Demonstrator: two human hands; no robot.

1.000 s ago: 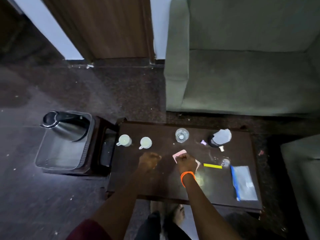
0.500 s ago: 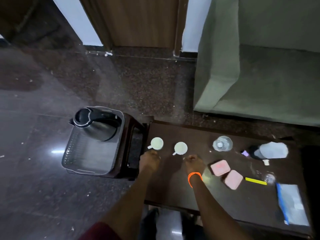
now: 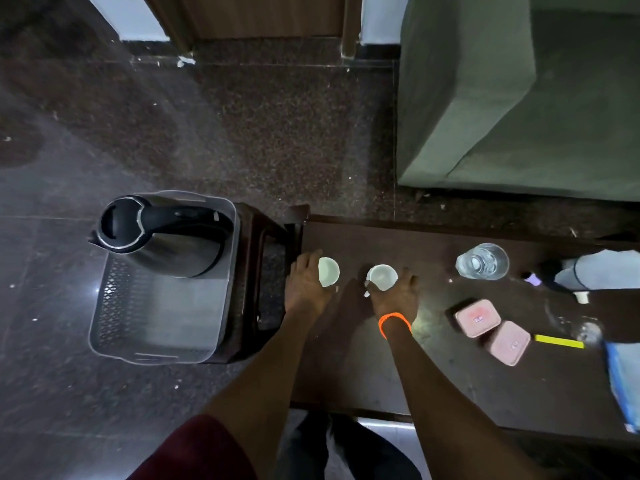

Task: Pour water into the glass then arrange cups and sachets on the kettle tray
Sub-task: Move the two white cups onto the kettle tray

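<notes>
Both hands grip: left hand [image 3: 306, 284] around one small white ceramic cup [image 3: 328, 271], right hand [image 3: 394, 292] around the other [image 3: 381, 277], mid-frame; light, brittle, likely best held by the body.

Kettle [image 3: 162, 237] stands in tray [image 3: 152, 344] at frame left; two cups [image 3: 328, 271] centre on table [image 3: 346, 358]; glass [image 3: 482, 261] right.

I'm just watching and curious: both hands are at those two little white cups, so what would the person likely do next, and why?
Probably lift both cups and carry them left to the grey perforated kettle tray. The left hand is curled round one small white cup, and the right hand round the other white cup. Both cups stand on the dark wooden table, and the tray has bare floor in front of the steel kettle.
</notes>
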